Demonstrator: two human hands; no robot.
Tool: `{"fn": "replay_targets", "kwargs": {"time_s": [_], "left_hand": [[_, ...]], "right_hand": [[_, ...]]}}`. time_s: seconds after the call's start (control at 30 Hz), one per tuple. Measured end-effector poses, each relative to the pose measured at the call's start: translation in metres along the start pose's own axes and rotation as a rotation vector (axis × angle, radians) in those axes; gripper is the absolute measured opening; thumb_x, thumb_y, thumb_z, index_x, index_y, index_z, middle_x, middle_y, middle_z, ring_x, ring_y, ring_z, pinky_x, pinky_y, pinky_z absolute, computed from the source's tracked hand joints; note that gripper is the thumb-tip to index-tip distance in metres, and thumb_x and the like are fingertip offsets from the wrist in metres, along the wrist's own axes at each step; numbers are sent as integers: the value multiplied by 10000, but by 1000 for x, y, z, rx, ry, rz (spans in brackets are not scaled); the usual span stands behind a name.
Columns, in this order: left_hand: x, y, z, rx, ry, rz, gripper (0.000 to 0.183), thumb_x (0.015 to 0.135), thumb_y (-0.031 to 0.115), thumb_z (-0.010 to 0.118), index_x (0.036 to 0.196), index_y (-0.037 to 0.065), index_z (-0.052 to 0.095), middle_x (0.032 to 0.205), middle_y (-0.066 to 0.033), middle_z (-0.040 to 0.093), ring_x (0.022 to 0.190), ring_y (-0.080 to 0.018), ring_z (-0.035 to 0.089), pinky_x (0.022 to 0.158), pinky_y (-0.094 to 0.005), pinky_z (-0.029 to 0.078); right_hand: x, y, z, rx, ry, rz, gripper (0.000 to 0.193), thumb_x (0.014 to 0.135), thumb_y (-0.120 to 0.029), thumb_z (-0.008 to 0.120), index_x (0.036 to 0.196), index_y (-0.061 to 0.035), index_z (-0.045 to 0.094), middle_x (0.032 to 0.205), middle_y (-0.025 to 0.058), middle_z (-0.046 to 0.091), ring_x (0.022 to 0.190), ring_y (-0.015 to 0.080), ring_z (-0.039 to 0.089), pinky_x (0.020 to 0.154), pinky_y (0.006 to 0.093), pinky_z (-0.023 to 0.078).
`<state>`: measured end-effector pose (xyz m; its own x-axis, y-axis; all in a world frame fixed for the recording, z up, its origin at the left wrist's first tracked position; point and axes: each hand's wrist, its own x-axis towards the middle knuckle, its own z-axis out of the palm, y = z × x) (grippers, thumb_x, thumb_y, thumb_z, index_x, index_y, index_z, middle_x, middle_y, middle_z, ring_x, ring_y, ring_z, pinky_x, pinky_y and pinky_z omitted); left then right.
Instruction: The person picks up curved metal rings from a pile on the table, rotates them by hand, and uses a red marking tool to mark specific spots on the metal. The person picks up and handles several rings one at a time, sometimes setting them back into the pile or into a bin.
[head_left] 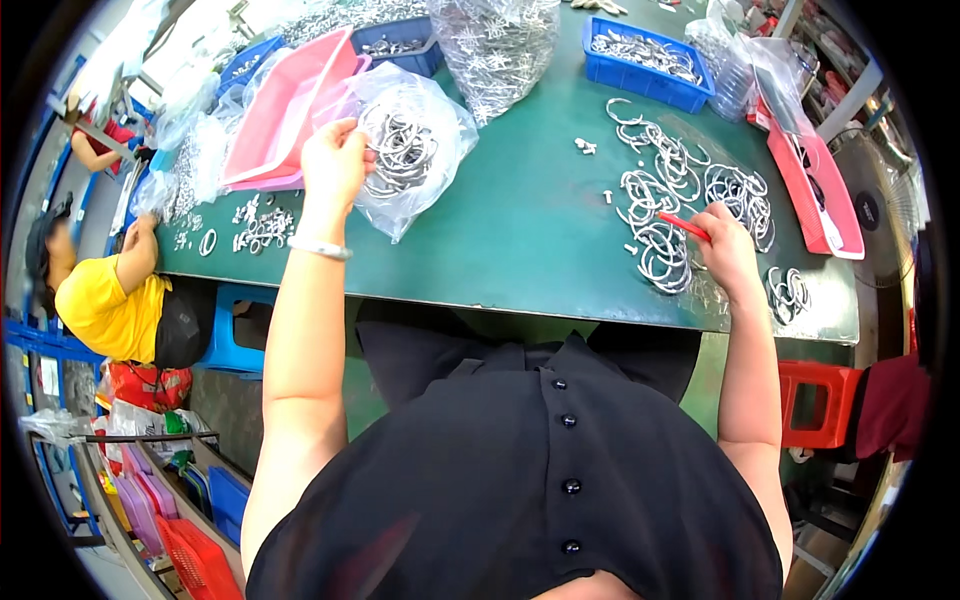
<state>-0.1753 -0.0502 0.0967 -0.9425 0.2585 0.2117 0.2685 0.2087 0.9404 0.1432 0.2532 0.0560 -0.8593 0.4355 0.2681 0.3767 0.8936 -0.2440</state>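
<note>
"Metal rings (403,155): where're they sitting?"
"Clear bag (395,215), plus loose on the bench (520,220). Left hand (335,165) is half-curling at the bag, can't tell its grip; right hand (727,248) is clutching a red tool (685,226). Looks like picking; next probably needs untangling."

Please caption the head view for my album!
Left hand by a bag of curved metal pieces, right hand holding a red object.
</note>
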Motion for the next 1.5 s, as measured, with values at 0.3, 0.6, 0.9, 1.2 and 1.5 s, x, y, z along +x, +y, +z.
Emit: {"fn": "replay_targets", "kwargs": {"time_s": [0.3,0.6,0.9,1.2,1.5], "left_hand": [[-6,3,-2,610,140,637,241,741,103,579,958,1,594,889,-130,577,701,-272,568,666,-334,457],[-95,22,50,96,-232,529,162,785,59,590,941,18,598,765,-37,559,609,-89,498,572,-207,413],[-137,45,94,-680,-781,-219,302,865,160,528,1122,2,526,955,-98,601,781,-121,576,680,-244,468],[-121,35,80,-811,-701,-268,194,903,175,436,937,22,551,839,-76,599,726,-133,573,665,-257,464],[-110,30,67,-635,-793,-308,166,881,170,423,831,51,528,769,-49,570,644,-118,550,582,-231,436]], "right_hand": [[2,2,-35,217,200,23,121,756,-77,592,858,-13,577,719,131,550,648,268,543,613,331,422],[22,-17,-61,939,89,350,123,782,-109,601,846,-5,594,670,-9,558,505,14,411,457,182,323],[21,-116,-8,1852,-19,216,143,830,-107,574,913,9,568,768,72,605,420,30,367,383,163,279],[22,-120,2,1833,-158,259,186,865,-136,520,960,17,567,836,111,605,425,40,381,390,169,305],[22,-114,7,1751,-262,299,191,856,-145,538,912,35,567,756,87,589,426,37,375,390,175,296]]}}
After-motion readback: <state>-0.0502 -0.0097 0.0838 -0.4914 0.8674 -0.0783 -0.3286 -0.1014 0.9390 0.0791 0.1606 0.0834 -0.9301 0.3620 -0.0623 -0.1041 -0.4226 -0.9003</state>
